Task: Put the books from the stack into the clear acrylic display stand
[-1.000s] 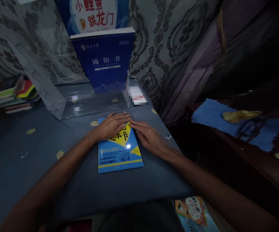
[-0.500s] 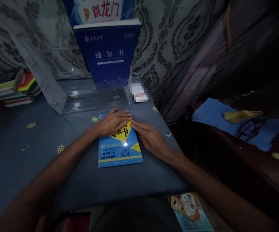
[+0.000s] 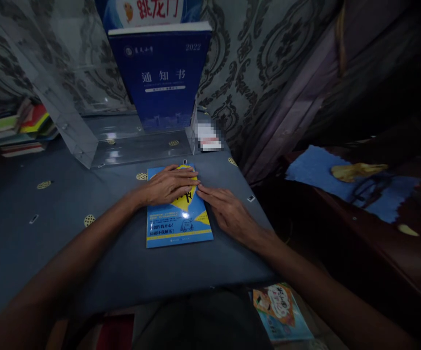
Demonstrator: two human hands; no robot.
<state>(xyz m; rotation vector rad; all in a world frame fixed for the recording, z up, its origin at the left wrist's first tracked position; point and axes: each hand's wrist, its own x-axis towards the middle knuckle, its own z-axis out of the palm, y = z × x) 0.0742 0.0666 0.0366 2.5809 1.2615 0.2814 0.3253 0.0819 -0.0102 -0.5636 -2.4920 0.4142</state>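
Note:
A blue book (image 3: pixel 177 226) with a yellow patch and black lettering lies flat on the cloth-covered table, cover up. Across its upper part rests my left hand (image 3: pixel 168 184), palm down with the fingers stretched out to the right, hiding part of the title. My right hand (image 3: pixel 228 211) lies along the book's right edge, fingers extended; its fingertips touch the cover near the left hand's fingertips. Neither hand grips anything.
Behind the book stands a clear acrylic rack (image 3: pixel 141 148) holding a dark blue book (image 3: pixel 166 78). Stacked books (image 3: pixel 17 129) sit at the left. A blue cloth (image 3: pixel 308 167) lies on the dark surface at right. Below the table edge is another book (image 3: pixel 283 311).
My left hand has shifted slightly on the cover, uncovering more of the yellow patch's top and hiding more of its lettering. The whole view has moved a little.

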